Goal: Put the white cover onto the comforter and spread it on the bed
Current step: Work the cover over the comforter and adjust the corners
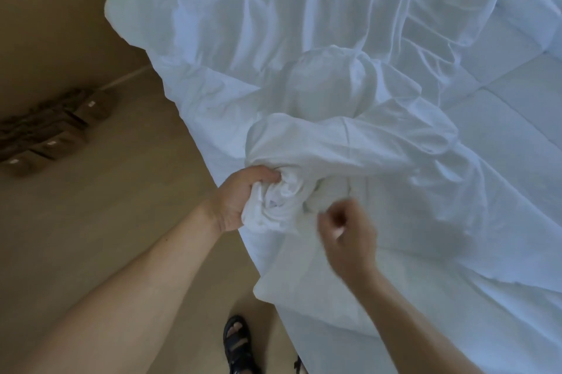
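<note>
Both hands worked at the bed's near left edge: the left hand [243, 194] was clamped on a twisted bunch of the thin, crumpled white fabric cover [304, 160], while the right hand [343, 230], loosely curled, pinched near it, grip unclear. To do this well, I judged, each hand should find a corner and shake the cover open over the quilted white comforter [498, 118], lying flat at the right.

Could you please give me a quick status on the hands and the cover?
Left hand gripping bunched white cover. Right hand closed beside bunch, hold unclear. Cover rumpled across bed, not spread. Nothing in the way.
</note>
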Tool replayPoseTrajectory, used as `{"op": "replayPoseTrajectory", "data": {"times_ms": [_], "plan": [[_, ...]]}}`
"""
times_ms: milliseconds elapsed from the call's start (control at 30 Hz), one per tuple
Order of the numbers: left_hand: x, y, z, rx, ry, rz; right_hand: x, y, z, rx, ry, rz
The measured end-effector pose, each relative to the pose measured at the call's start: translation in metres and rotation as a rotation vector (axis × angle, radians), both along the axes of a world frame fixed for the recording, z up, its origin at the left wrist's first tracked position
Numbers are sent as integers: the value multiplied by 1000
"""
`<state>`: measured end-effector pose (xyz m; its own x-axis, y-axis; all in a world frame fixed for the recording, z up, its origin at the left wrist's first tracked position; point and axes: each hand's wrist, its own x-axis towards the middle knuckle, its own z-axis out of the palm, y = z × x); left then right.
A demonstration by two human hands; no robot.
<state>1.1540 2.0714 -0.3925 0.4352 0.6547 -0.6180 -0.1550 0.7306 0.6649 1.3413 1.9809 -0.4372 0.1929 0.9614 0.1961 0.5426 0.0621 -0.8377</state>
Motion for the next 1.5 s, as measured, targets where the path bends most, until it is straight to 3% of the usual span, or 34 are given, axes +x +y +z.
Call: {"op": "replayPoseTrajectory", "data": {"times_ms": [100, 167, 233, 300, 400, 467, 533, 667, 900, 1133, 1367, 1433, 1500], "plan": [[-6, -3, -10, -24, 21, -13, -31, -39, -66, -396, -421, 764], [-6, -5, -17, -18, 58, 3, -48, -49, -100, -573, -730, 1066], [-8, -3, -20, 9, 111, 10, -58, -49, -115, -506, -986, 1107], [-12, -2, -23, 40, 167, 6, -59, -52, -122, -397, -1091, 1033], [-16, -5, -23, 53, 246, -1, -48, -50, -114, -325, -936, 821], [-17, -7, -21, 69, 268, -4, -33, -47, -103, -316, -564, 738], [-17, -7, -16, 92, 278, 2, -13, -35, -74, -322, -247, 504], [-11, -9, -4, 129, 302, -24, 40, -8, 2, -343, 118, -33], [8, -20, 9, 165, 280, 16, 9, 12, 31, -66, -345, 52], [10, -31, 9, 149, 318, -67, 6, 11, 18, -77, -474, 306], [36, -33, 21, 143, 329, -168, 0, 5, 12, -118, -296, 40], [31, -32, 19, 38, 234, -118, -1, 2, 18, -281, -106, -10], [22, -33, 14, -96, 119, -49, 4, 0, 25, -438, 228, -105]]}}
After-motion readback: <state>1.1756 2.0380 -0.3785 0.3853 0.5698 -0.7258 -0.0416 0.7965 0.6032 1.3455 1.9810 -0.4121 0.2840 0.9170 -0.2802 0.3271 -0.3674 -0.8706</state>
